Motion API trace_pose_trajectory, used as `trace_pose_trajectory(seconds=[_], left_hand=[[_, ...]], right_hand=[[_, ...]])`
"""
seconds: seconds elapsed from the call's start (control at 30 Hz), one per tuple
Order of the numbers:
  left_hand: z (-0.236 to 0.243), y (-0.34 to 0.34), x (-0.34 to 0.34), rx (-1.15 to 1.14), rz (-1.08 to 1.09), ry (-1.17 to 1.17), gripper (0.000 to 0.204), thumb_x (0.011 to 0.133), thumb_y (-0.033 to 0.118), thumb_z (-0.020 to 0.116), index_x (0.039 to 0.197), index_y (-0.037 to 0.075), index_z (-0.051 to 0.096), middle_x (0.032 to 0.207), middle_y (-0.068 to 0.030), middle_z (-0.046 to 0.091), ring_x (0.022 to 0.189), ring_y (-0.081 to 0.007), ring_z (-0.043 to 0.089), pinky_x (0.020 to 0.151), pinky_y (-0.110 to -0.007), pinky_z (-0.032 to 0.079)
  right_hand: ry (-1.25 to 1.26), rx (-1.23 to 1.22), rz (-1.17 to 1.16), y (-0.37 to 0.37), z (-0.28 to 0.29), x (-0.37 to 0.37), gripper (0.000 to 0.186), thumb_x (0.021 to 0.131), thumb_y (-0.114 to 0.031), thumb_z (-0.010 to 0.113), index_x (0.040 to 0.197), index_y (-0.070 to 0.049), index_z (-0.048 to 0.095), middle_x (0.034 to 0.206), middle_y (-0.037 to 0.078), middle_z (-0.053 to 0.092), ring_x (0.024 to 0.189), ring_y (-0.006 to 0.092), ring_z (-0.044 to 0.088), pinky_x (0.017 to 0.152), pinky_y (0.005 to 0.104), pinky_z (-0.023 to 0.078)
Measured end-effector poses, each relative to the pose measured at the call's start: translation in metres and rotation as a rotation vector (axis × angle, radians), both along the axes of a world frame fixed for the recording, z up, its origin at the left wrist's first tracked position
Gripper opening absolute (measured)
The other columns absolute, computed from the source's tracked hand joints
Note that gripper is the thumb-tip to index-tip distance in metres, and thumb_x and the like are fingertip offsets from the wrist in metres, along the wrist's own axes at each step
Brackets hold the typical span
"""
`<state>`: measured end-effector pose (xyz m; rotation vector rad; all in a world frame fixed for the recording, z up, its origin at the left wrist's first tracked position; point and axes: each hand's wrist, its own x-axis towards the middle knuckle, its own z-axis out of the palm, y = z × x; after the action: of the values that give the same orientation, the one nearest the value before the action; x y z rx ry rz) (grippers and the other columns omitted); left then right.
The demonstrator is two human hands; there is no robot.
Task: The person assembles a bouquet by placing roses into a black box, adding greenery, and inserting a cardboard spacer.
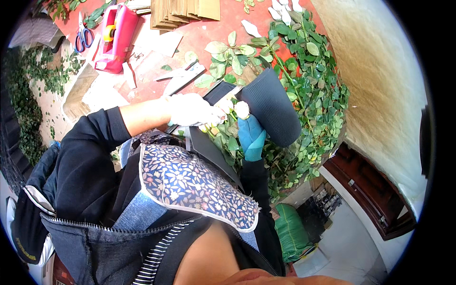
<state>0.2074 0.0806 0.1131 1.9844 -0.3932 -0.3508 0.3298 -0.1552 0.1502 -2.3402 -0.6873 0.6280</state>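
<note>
My left hand [195,112], in a white glove, reaches in from the left with its fingers curled beside pale roses. What its fingers pinch is hidden. My right hand [251,135], in a teal glove with a black sleeve, is closed just below a cream rose [242,109] and seems to grip its stem. Green rose leaves [229,140] hang beneath and between the hands. Close to the right hand stands a curved, dark ribbed sheet [275,107]. Another dark panel [211,154] lies in front of my patterned apron [190,178].
The red table [156,71] carries a pink tape dispenser [115,40], scissors [83,38], a stapler [184,79] and cardboard pieces [185,13]. Leafy stems [318,90] pile along its right side, with white-wrapped buds [283,14] at the back. A green sack [291,232] sits lower right.
</note>
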Motion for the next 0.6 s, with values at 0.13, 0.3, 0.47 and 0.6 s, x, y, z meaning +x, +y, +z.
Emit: trace_pose_trajectory(seconds=[0.13,0.3,0.47,0.6], left_hand=[[0.03,0.002,0.015,0.109,-0.043,0.025,0.039,0.098,0.022,0.046,0.136,0.017,0.05,0.112,-0.0128,0.066,0.076,-0.03,0.066,0.065,-0.043,0.054],[0.053,-0.005,0.024,0.285,0.037,0.27,0.04,0.1,0.034,0.043,0.136,0.018,0.049,0.084,-0.0146,0.068,0.067,-0.0337,0.066,0.06,-0.046,0.052],[0.055,-0.014,0.024,0.376,0.022,0.301,0.045,0.101,0.043,0.035,0.141,0.026,0.045,0.079,-0.0141,0.067,0.07,-0.0343,0.067,0.068,-0.044,0.054],[0.075,-0.012,0.031,0.453,-0.02,0.422,0.044,0.101,0.045,0.035,0.14,0.026,0.046,0.088,-0.0158,0.069,0.072,-0.0364,0.067,0.072,-0.046,0.054]], right_hand=[[0.197,-0.01,-0.149,-0.008,-0.018,0.0,0.021,0.09,-0.023,0.062,0.1,-0.005,0.067,0.097,0.017,0.066,0.086,0.0334,0.064,0.078,0.0431,0.048],[-0.189,-0.03,0.029,-0.001,-0.009,-0.007,0.018,0.091,-0.022,0.062,0.1,-0.007,0.064,0.092,0.018,0.065,0.082,0.035,0.063,0.073,0.0445,0.048],[-0.273,0.002,0.003,-0.003,-0.022,-0.007,0.017,0.091,-0.019,0.062,0.102,-0.006,0.063,0.09,0.022,0.064,0.079,0.0386,0.062,0.071,0.0459,0.049],[-0.354,0.074,0.019,0.015,-0.008,-0.016,0.01,0.09,-0.015,0.063,0.094,-0.005,0.06,0.081,0.021,0.064,0.072,0.0397,0.062,0.065,0.0477,0.048]])
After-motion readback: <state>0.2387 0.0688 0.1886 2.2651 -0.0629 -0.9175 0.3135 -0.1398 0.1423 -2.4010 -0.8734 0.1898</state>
